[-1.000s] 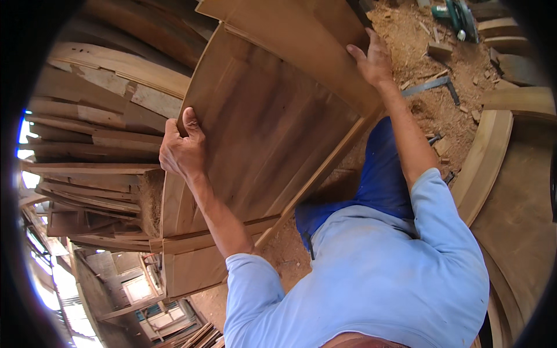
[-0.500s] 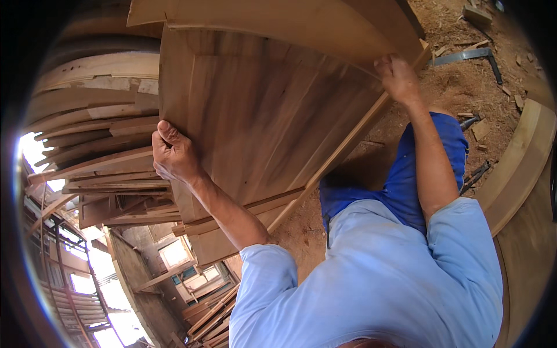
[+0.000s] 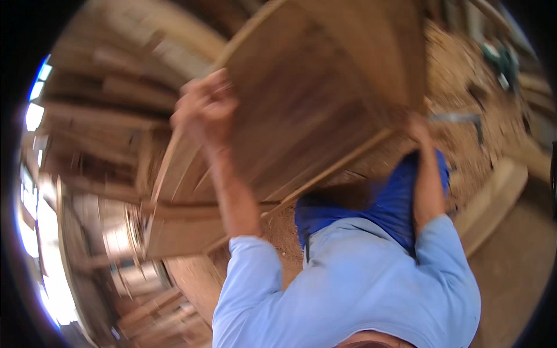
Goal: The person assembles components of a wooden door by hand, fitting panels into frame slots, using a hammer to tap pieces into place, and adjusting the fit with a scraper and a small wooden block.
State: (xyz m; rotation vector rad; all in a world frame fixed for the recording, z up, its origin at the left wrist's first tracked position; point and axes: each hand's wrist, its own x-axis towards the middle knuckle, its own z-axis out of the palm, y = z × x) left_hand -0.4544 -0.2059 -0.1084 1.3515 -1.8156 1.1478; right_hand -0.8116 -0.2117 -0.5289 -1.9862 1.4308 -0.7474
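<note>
A large framed wooden panel [image 3: 290,122], brown with darker streaks, stands tilted in front of me. My left hand [image 3: 206,107] is closed around its left edge, thumb and fingers blurred by motion. At the panel's right side, near the lower corner, my right hand [image 3: 413,126] grips the edge; its fingertips are smeared and partly lost against the wood. The panel's lower edge hangs just ahead of my knees, and its far side is hidden from me.
Stacked boards [image 3: 110,124] fill the left side. A try square with a metal blade [image 3: 455,118] lies on the sawdust-covered floor [image 3: 455,69] at right. Nearer, a thick wooden beam [image 3: 493,200] rests at the right. A blurred green object [image 3: 502,64] sits at the far right.
The panel has tilted and swung, its left edge rising away from the board stack. My left hand has moved up and to the right, my right hand lower. The whole view has shifted and blurred.
</note>
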